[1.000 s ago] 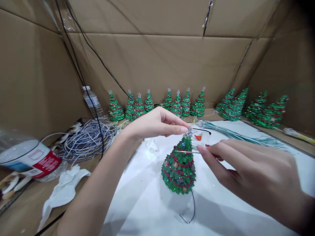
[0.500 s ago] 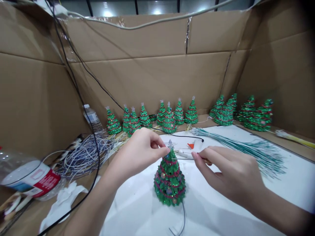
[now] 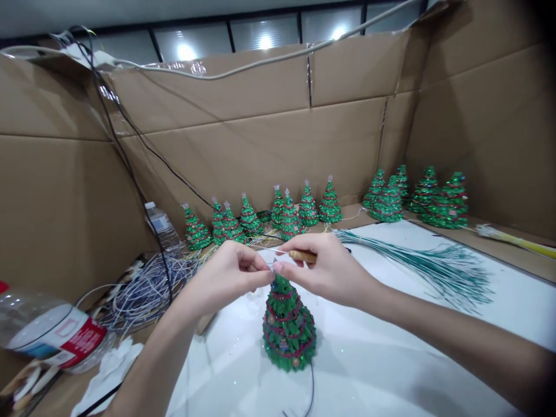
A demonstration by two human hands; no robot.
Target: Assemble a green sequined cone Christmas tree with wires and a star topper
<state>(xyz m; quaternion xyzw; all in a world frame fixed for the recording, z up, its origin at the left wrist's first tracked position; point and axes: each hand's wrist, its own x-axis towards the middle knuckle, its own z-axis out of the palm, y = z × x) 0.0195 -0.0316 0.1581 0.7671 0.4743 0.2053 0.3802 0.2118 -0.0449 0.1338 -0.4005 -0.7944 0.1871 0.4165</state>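
A small green Christmas tree (image 3: 289, 330) with red garland and little ornaments stands upright on the white board, a dark wire trailing from its base. At its tip, my left hand (image 3: 230, 272) pinches the clear star topper (image 3: 275, 263), which the fingers mostly hide. My right hand (image 3: 332, 266) comes in from the other side, its thumb and fingertips against the star too. Across its fingers lies a tool with a wooden handle (image 3: 303, 256) and a thin metal shaft, pointing left above the tip. What kind of tool it is I cannot tell.
Several finished-looking trees (image 3: 290, 217) line the cardboard wall (image 3: 243, 150). Green wires (image 3: 417, 263) fan out at the right. A tangle of white and blue wires (image 3: 143, 295), a large bottle (image 3: 56, 330) and crumpled tissue (image 3: 108, 370) sit left. Black cables (image 3: 121, 153) hang down there.
My right hand has moved left to the tree's tip, bringing the wooden-handled tool above it. My left hand stays at the star. The camera view has tilted and shifted slightly.
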